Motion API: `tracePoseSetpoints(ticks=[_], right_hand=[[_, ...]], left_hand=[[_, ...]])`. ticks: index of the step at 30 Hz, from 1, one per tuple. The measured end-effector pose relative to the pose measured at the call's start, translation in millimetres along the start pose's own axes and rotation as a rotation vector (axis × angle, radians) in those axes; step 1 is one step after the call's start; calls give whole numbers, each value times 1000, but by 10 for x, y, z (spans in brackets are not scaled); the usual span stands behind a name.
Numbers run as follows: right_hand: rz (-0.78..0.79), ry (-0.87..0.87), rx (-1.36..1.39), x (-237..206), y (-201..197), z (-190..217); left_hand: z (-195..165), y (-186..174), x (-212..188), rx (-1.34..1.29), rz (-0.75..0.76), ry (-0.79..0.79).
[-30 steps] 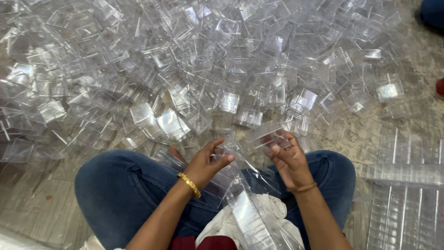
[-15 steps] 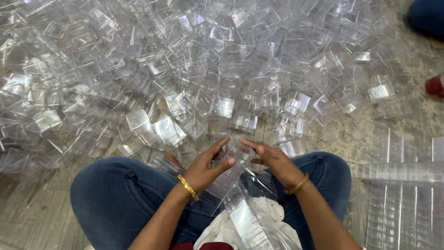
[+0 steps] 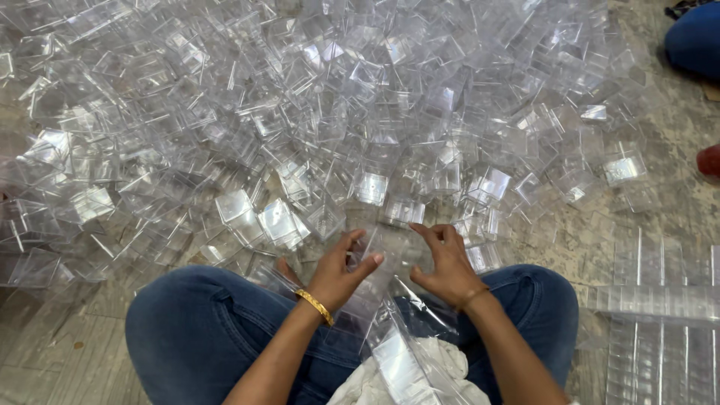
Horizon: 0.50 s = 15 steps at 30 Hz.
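Observation:
I sit cross-legged in blue jeans (image 3: pixel 202 330) on the floor. My left hand (image 3: pixel 337 276), with a gold bangle on the wrist, and my right hand (image 3: pixel 450 268) hold a small clear plastic box (image 3: pixel 388 251) between them, just above my knees. The fingers of both hands curl around its sides. Below the hands a clear plastic bag (image 3: pixel 409 352) with stacked clear pieces inside lies in my lap. A big heap of the same clear plastic boxes (image 3: pixel 337 127) spreads over the floor in front of me.
Neat rows of stacked clear boxes (image 3: pixel 660 300) lie on the floor at my right. A white cloth (image 3: pixel 367 386) rests in my lap. Another person's blue clothing (image 3: pixel 697 41) and a red item (image 3: pixel 709 161) show at the right edge.
Both hands have moved slightly forward and apart with the clear box between them. My right hand has turned its fingers in towards the left hand.

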State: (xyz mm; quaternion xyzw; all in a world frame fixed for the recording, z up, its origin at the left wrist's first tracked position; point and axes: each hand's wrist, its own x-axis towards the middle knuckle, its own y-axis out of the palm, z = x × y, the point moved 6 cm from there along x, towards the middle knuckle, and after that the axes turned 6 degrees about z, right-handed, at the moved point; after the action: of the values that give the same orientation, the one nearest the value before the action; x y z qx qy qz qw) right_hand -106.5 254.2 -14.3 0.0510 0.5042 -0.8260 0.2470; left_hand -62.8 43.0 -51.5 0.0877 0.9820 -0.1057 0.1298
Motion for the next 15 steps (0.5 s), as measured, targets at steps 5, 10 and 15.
tracePoseSetpoints(ticks=[5, 10, 15], right_hand=[[-76, -435, 116, -222, -538, 436], [60, -696, 186, -152, -609, 720], [178, -696, 416, -197, -493, 832]], left_hand=[[-47, 101, -12, -31, 172, 0], [-79, 157, -6, -103, 299, 83], [37, 151, 10, -167, 294, -24]])
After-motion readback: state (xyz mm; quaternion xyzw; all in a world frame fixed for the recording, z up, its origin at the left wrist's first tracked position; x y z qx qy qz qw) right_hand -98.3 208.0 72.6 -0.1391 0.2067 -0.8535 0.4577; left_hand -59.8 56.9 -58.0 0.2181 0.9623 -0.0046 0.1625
